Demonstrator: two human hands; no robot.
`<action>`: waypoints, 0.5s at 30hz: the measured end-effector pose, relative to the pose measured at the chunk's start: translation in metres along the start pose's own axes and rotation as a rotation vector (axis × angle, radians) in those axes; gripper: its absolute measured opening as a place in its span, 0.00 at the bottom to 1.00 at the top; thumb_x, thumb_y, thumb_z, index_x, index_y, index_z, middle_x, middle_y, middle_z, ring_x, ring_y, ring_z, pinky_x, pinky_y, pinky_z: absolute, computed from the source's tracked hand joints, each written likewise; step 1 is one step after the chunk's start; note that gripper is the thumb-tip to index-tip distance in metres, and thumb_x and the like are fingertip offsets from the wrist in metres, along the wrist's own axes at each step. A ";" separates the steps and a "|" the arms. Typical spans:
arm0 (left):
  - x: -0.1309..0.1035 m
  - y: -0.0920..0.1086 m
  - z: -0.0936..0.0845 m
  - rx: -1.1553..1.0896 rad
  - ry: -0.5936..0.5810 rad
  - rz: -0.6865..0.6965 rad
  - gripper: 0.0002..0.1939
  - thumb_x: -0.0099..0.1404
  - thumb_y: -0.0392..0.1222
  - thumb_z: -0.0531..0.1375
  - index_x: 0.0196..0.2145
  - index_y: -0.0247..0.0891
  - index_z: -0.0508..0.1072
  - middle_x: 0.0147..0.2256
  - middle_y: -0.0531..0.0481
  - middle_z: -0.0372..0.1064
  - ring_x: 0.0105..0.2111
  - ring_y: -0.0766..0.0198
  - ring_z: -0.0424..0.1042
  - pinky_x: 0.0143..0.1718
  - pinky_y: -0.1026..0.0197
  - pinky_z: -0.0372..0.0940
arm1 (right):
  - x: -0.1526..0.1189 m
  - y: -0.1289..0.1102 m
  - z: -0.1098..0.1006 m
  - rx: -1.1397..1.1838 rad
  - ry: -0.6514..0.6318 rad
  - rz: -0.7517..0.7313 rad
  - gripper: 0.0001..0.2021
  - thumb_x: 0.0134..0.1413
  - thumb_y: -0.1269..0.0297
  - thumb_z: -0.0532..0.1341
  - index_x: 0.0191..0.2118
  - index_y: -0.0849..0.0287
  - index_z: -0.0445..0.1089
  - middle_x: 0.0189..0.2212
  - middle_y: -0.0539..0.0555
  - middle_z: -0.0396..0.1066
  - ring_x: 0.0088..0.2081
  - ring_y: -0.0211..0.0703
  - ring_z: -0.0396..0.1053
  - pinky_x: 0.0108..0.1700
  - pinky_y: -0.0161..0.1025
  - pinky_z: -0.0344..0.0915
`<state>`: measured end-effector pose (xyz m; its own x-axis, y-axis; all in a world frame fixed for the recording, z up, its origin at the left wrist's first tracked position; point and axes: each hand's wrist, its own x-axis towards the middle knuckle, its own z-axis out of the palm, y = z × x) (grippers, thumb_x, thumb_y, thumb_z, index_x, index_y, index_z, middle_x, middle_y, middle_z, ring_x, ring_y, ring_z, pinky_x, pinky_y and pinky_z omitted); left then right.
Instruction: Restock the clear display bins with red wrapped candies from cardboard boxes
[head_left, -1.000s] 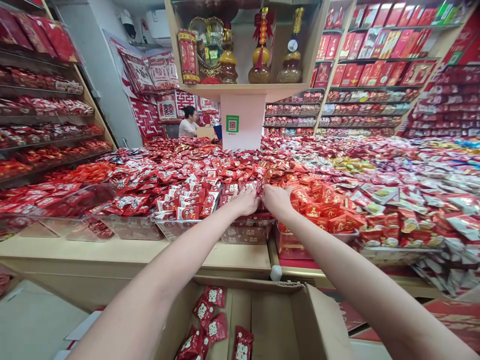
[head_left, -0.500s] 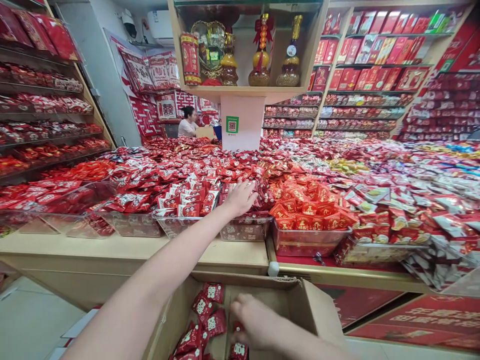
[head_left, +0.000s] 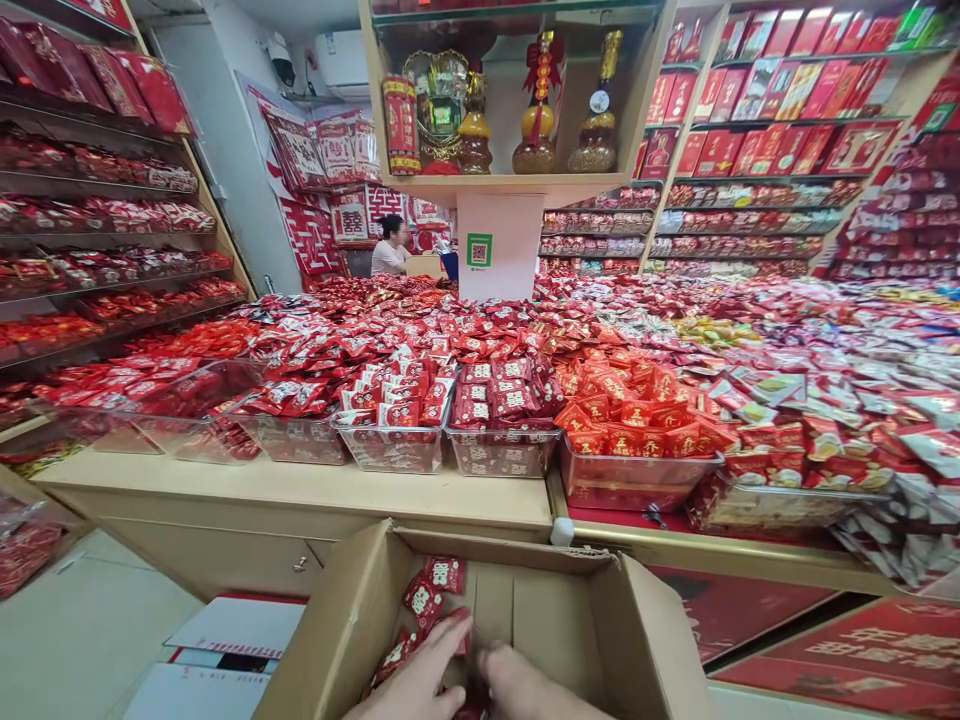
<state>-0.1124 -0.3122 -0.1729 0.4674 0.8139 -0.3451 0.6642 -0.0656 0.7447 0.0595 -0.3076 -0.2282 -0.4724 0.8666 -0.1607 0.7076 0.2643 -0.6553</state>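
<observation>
Both hands are low inside an open cardboard box [head_left: 592, 560] that holds several red packets [head_left: 444, 573] with white characters. My left hand [head_left: 427, 665], fingers apart, lies over the packets on the box's left side and touches one. Close beside it, my right hand [head_left: 510, 675] is smeared by motion, so its fingers and anything in them cannot be made out. Beyond the box, a clear bin [head_left: 504, 455] on the counter is heaped with dark red packets [head_left: 510, 388] of similar look.
Clear bins of red and orange packets line the counter [head_left: 300, 495]. A shelf cabinet [head_left: 510, 184] with bottles hangs above it. White boxes [head_left: 232, 635] stand on the floor at left. A person [head_left: 390, 248] sits at the far back.
My left hand has come down from the dark red packets on the counter into the cardboard box. My right hand remains in the box. The view has shifted slightly.
</observation>
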 end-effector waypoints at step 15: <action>0.018 0.125 -0.022 -0.890 0.338 0.182 0.21 0.45 0.42 0.67 0.36 0.34 0.68 0.28 0.49 0.72 0.26 0.67 0.70 0.31 0.64 0.65 | -0.044 -0.060 -0.134 1.188 0.567 0.063 0.14 0.40 0.55 0.64 0.24 0.62 0.64 0.18 0.45 0.61 0.20 0.30 0.55 0.23 0.30 0.53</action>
<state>-0.0344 -0.2931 -0.0733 0.2346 0.9666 -0.1028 -0.1516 0.1409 0.9784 0.1082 -0.3044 -0.0826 0.0345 0.9966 -0.0752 -0.3070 -0.0610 -0.9498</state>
